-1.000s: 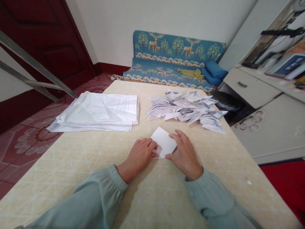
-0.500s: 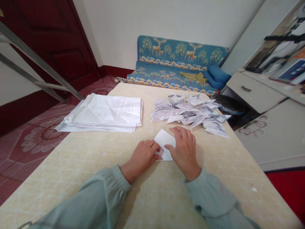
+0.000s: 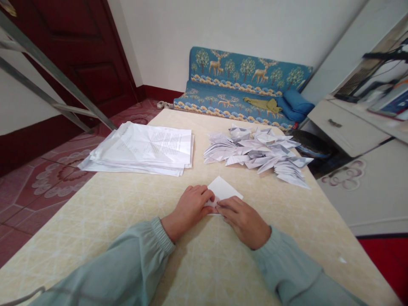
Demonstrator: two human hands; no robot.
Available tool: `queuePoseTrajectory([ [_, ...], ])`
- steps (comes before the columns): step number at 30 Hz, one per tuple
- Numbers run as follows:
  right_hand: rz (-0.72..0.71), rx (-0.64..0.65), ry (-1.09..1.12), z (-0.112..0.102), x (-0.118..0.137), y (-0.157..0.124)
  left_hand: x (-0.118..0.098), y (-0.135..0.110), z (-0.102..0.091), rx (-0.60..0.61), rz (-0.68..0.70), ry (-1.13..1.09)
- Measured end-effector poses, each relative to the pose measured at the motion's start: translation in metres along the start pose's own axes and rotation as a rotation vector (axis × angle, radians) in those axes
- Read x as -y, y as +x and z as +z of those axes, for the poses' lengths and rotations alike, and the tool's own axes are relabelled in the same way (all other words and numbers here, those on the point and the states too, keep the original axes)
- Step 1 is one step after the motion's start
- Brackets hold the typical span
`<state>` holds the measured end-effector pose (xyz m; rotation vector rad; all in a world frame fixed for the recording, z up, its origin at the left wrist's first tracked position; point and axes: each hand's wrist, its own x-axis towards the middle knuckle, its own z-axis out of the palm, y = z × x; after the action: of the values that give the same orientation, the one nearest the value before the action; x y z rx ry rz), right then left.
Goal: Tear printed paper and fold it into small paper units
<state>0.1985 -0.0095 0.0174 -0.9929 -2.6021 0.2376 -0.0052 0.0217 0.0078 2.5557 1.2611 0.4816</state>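
Right hand (image 3: 245, 222) moved beside left hand (image 3: 189, 208); both on small white folded paper (image 3: 223, 188), grip unclear; uneven pressure could skew folding.

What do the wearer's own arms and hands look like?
Left hand and right hand: bare, no gloves. Left sleeve and right sleeve: long, plain pale grey-green, loose. Left cuff is gathered, elastic-looking. No watch visible.
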Motion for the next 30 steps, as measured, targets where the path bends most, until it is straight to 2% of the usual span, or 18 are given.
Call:
queuePoseTrajectory([
  [9,-0.041,0.111,-0.484,0.012,0.029,0.013,0.008,-0.002,-0.006,-0.003,0.011,-0.052],
  [13,-0.031,0.143,-0.54,0.012,0.04,0.015,0.016,-0.003,-0.013,0.048,0.082,-0.092],
  [17,-0.068,0.151,-0.56,0.01,0.039,0.015,0.022,-0.004,-0.021,0.114,0.097,-0.089],
  [20,-0.07,0.159,-0.578,0.009,0.039,0.017,0.019,-0.005,-0.028,0.074,0.077,-0.046],
  [22,0.026,0.156,-0.585,0.01,0.043,0.022,0.013,-0.007,-0.03,-0.024,0.064,0.016],
  [25,0.29,0.133,-0.57,0.015,0.053,0.033,0.002,-0.009,-0.026,-0.14,0.091,0.065],
  [28,0.483,0.096,-0.503,0.019,0.059,0.045,-0.007,-0.012,-0.016,-0.137,0.114,-0.104],
  [30,0.565,0.066,-0.378,0.016,0.057,0.047,-0.01,-0.014,-0.011,-0.115,0.075,-0.236],
])
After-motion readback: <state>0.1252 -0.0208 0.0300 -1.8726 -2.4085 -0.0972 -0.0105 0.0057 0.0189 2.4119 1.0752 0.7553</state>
